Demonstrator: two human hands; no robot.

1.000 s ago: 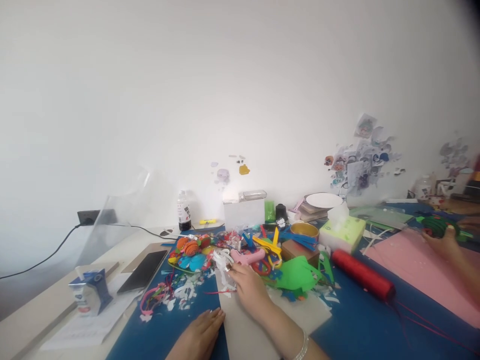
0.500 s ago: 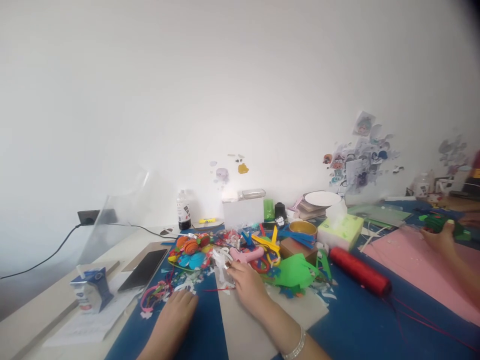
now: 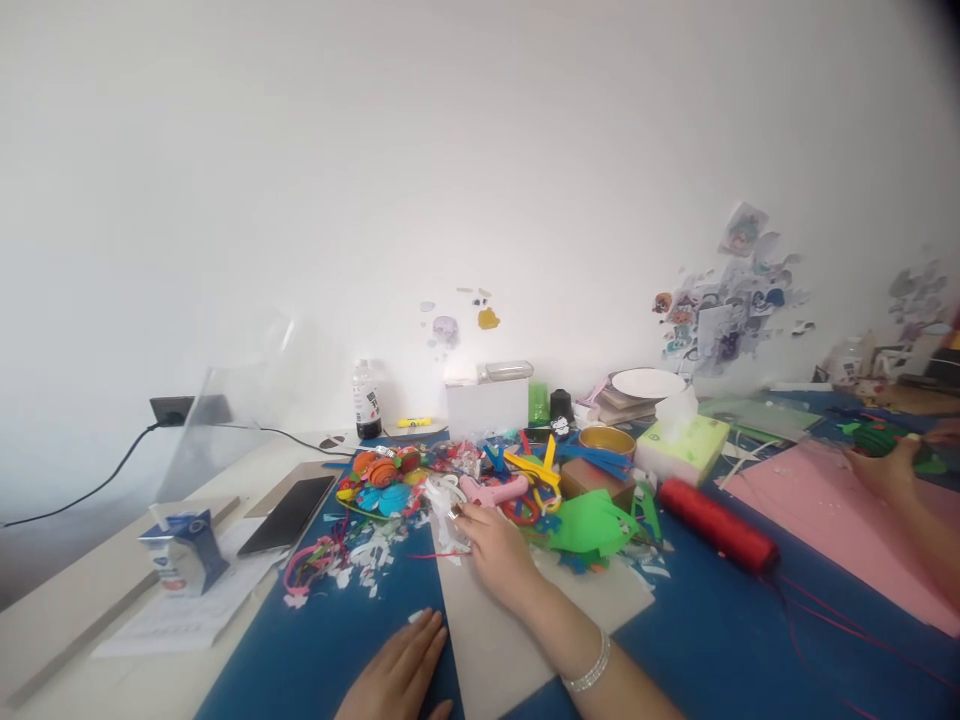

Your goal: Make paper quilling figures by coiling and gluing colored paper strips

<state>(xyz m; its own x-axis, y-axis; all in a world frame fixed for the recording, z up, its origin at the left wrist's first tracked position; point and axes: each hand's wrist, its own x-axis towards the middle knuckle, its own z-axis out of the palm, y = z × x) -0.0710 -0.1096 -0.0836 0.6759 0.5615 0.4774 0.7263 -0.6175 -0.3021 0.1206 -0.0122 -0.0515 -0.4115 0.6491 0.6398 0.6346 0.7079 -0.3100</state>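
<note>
My left hand (image 3: 401, 665) lies palm down on the blue mat (image 3: 277, 625), fingers stretched out, with a small white scrap by its fingertips. At the pile of craft bits, my right hand (image 3: 502, 560) has its fingers bent together against crumpled white plastic (image 3: 442, 500); what they hold, if anything, is hidden. Just beyond its knuckles is a pink tool (image 3: 491, 490) shaped like a glue gun. Beneath that forearm is a grey board (image 3: 495, 650). Green foam sheet (image 3: 592, 522) lies to the right, and white paper scraps (image 3: 367, 560) are scattered to the left.
A red spool of cord (image 3: 720, 525) lies right of the pile, near a tissue box (image 3: 686, 450). On the left are a phone (image 3: 289, 515) and a drink carton (image 3: 184, 553). Another person's hand (image 3: 889, 475) is over pink sheet (image 3: 840, 530) at far right.
My left hand has drawn back from the white scraps, toward me and to the right, and its fingers now lie flatter. My right hand stays by the white plastic.
</note>
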